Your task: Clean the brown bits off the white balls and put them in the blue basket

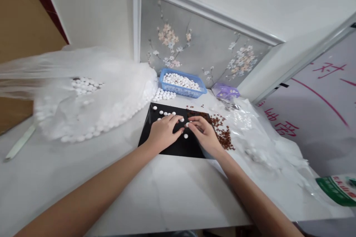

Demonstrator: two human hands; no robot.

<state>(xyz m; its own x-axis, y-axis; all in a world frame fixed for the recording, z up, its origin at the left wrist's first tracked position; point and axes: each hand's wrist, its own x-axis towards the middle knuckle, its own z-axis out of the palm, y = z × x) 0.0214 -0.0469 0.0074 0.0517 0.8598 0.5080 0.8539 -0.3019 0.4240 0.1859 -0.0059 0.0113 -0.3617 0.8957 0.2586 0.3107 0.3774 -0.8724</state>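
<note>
Over a black mat (178,150) my two hands are close together. My right hand (205,135) pinches a small white ball (188,124) between thumb and fingertips. My left hand (164,131) rests palm down on the mat, thumb and forefinger apart. One white ball (182,120) lies right by its forefinger tip; whether they touch is hard to tell. A loose white ball (186,136) is on the mat below the hands. Several more white balls (161,112) lie along its far left part. Small brown star-shaped pieces (222,129) are scattered on and beside the mat's right side.
A blue basket (204,89) full of white balls stands against the wall panel. To the left is a large clear plastic bag (116,92) of white balls, with a pale green-handled tool (20,142) beside it. Purple bag (226,91), crumpled plastic (256,133) and a green-labelled bottle (335,190) are right.
</note>
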